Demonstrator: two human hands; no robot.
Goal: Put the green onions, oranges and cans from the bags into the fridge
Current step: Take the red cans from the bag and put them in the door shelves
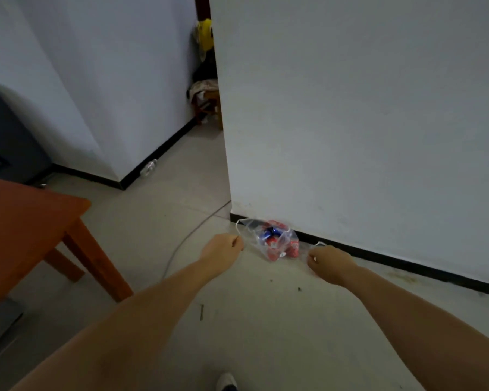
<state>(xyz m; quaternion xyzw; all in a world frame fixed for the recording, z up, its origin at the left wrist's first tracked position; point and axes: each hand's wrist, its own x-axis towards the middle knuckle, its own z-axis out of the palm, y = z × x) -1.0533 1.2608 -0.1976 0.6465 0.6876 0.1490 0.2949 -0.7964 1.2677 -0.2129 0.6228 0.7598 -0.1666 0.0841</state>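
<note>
A clear plastic bag (277, 239) lies on the floor against the wall's black skirting, with red and blue cans (275, 235) inside. My left hand (223, 248) is at the bag's left side, fingers curled and pinching its left handle. To the right, my right hand (329, 262) has curled fingers that pinch the bag's right handle. Both arms reach forward and down. No fridge, green onions or oranges are in view.
A wooden table (31, 221) stands at the left with its leg near my left arm. A white wall corner (232, 193) rises just behind the bag. A thin cable (187, 238) runs over the floor. An empty bottle (148, 167) lies by the far skirting.
</note>
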